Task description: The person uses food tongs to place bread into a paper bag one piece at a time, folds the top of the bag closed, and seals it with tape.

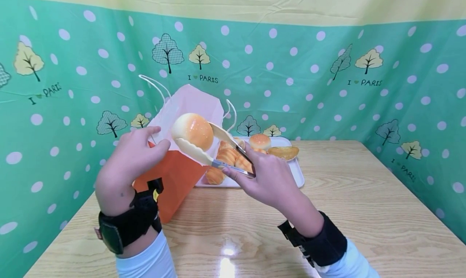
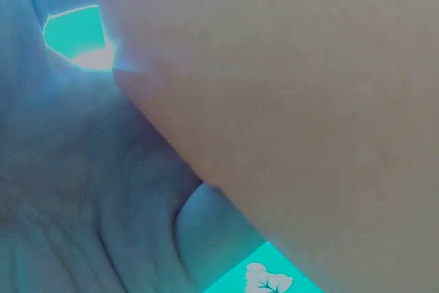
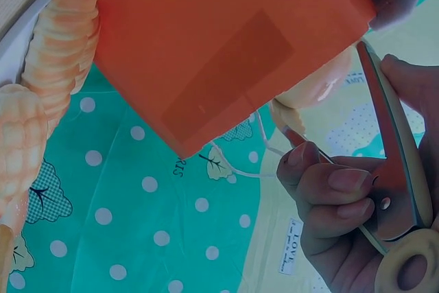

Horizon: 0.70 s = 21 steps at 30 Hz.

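Observation:
My left hand pinches the near rim of an orange paper bag, which leans with its white inside showing. In the left wrist view the bag's side fills much of the picture beside the palm. My right hand grips a pair of tongs with pale scalloped tips. Between those tips sits a round, sesame-topped bun, held over the bag's mouth. From the right wrist view, fingers curl round the tongs' metal arms, and the bag partly hides the bun.
Behind the bag, a white tray holds several breads, including another round bun, a long golden bread and ridged rolls. White cord handles stick up from the bag. A patterned green curtain surrounds the wooden table.

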Each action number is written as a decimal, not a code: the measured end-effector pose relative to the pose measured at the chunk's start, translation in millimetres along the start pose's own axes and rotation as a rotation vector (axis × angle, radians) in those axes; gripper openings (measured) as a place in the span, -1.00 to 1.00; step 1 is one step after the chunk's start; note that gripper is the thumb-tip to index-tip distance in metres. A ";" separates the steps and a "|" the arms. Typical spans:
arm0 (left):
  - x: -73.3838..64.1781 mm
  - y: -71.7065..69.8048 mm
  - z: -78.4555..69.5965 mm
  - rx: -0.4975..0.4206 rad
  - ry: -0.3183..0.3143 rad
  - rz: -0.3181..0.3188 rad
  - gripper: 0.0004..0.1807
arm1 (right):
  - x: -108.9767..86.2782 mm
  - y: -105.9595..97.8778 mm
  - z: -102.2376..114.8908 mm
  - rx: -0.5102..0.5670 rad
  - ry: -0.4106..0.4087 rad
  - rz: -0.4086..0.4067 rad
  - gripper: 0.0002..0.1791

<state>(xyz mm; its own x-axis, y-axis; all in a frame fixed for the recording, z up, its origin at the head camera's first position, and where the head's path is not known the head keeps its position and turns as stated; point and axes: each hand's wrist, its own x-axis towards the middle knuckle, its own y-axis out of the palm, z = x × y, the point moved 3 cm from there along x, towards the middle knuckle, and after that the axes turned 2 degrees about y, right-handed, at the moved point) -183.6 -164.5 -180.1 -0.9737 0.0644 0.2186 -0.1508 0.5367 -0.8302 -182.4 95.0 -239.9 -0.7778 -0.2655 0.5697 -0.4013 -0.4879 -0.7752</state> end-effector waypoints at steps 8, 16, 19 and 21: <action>0.3 0.2 1.2 -0.009 0.006 0.006 -0.34 | -0.3 0.6 0.1 -0.001 0.013 0.017 -0.05; 0.7 1.0 2.4 -0.005 0.002 0.013 -0.32 | -1.8 1.0 0.1 0.009 -0.012 0.005 -0.09; 1.2 0.8 3.6 -0.009 0.003 0.019 -0.30 | -1.9 1.9 0.3 0.006 -0.011 0.010 -0.08; 2.1 1.0 5.2 -0.011 0.004 0.022 -0.30 | -1.1 2.9 0.5 0.001 -0.008 0.011 -0.07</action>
<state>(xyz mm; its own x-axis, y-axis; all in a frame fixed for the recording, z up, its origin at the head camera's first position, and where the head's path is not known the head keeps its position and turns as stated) -186.6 -168.2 -183.2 -0.9761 0.0799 0.2020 -0.1270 0.5444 -0.8292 -182.5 93.4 -242.6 -0.7781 -0.2778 0.5634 -0.3924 -0.4853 -0.7813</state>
